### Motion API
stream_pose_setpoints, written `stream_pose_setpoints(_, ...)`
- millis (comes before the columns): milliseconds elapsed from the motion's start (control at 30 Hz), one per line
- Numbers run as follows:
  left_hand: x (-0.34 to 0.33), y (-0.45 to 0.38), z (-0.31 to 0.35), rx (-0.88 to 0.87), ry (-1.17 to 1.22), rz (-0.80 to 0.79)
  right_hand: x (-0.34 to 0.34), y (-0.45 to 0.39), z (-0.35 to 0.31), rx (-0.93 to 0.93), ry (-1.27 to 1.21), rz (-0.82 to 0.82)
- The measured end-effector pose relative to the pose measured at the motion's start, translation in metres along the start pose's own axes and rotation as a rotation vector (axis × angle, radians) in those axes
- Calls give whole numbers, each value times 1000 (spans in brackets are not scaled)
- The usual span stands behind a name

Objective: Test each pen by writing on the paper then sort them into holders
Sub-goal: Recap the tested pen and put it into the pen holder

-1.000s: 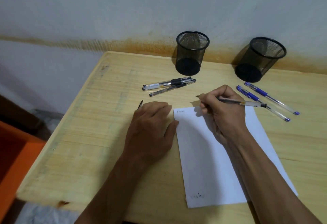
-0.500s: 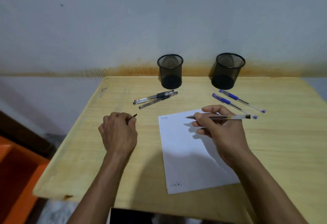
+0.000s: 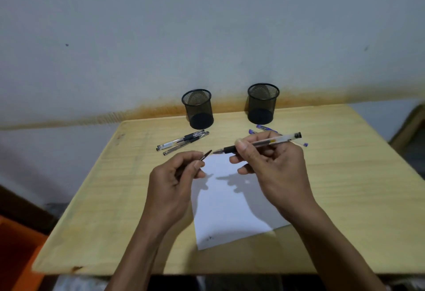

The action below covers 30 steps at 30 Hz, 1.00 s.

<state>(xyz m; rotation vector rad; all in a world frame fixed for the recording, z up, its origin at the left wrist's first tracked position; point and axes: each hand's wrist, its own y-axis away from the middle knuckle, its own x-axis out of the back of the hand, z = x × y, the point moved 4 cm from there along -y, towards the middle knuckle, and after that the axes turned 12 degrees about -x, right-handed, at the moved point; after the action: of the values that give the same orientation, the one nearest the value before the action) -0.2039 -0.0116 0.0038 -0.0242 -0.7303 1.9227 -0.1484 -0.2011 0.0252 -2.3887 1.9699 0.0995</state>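
My right hand [image 3: 273, 171] holds a clear black-ink pen [image 3: 264, 143] level above the white paper [image 3: 230, 210], its bare tip pointing left. My left hand [image 3: 171, 182] pinches the pen's black cap [image 3: 206, 155], whose end is close to the pen tip. Three black pens [image 3: 181, 143] lie in front of the left mesh holder [image 3: 198, 108]. Blue pens [image 3: 262, 128] lie in front of the right mesh holder [image 3: 262, 102], partly hidden by my right hand. Both holders look empty.
The wooden table [image 3: 345, 187] stands against a stained white wall. An orange object [image 3: 13, 251] sits low at the left, beyond the table's edge. A small scribble marks the paper's near corner.
Both hands have risen off the paper and table. The left hand has brought the cap toward the pen tip, and the pen has lifted level above the paper. The view has pulled back.
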Motion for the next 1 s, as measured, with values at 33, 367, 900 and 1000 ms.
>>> stream_pose_setpoints(33,-2,3,2,-15,-3,-21,1,1,0,13,26,-5)
stream_pose_setpoints(367,-3,11,2,-51,-18,-87,0,4,5,68,179,0)
stream_pose_setpoints(900,1,5,13,-27,107,-33,-12,-5,8,17,122,-42)
stream_pose_setpoints(1000,1,0,13,-14,84,-36,-13,-11,12,-48,68,-47)
